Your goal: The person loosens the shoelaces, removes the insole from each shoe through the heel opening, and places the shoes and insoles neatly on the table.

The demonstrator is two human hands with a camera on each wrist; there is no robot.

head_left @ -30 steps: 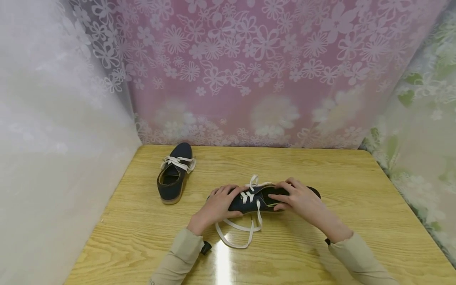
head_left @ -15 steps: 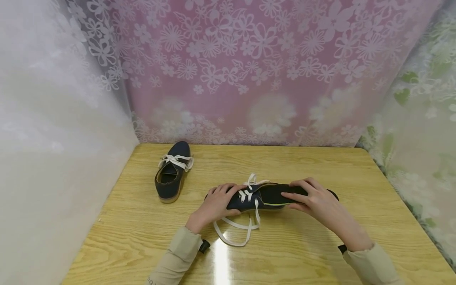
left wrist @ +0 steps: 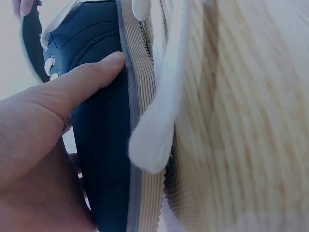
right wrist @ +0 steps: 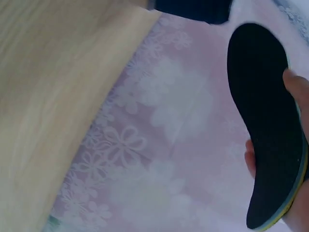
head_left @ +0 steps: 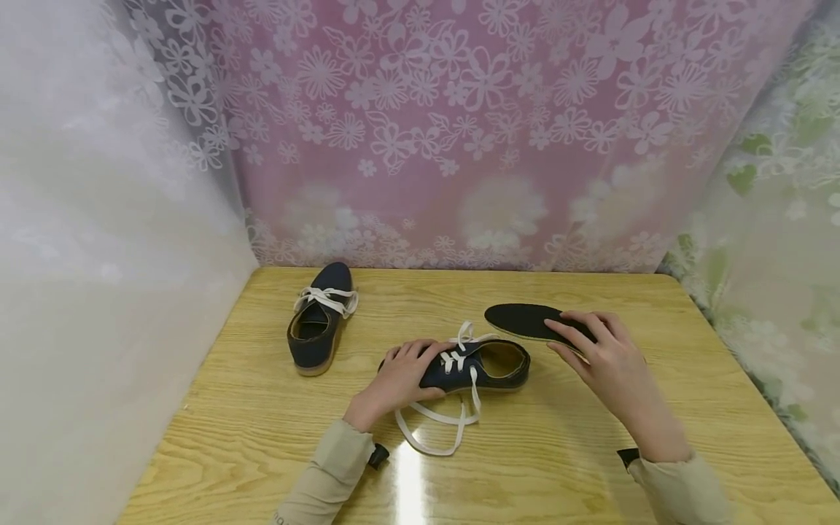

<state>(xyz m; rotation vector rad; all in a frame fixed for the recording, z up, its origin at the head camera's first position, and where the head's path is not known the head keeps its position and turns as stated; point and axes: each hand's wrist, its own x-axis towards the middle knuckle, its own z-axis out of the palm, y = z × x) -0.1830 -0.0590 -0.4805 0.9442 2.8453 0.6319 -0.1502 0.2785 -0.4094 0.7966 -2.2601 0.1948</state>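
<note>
A dark navy shoe with partly loosened white laces lies sideways at the table's middle, its opening toward the right. My left hand grips its toe end, with the thumb along the shoe's side in the left wrist view. A black insole is held in my right hand, above and right of the shoe. In the right wrist view, fingers and thumb hold the insole by its edges, and a yellowish rim shows at one end. Loose lace curls on the table in front of the shoe.
A second navy shoe, its white laces tied, stands at the back left of the wooden table. A pink floral curtain hangs behind the table, with pale sheets at both sides.
My right hand has drawn the black insole out of the shoe and moved it right and up, leaving the shoe's inside visible. My left hand stays on the toe.
</note>
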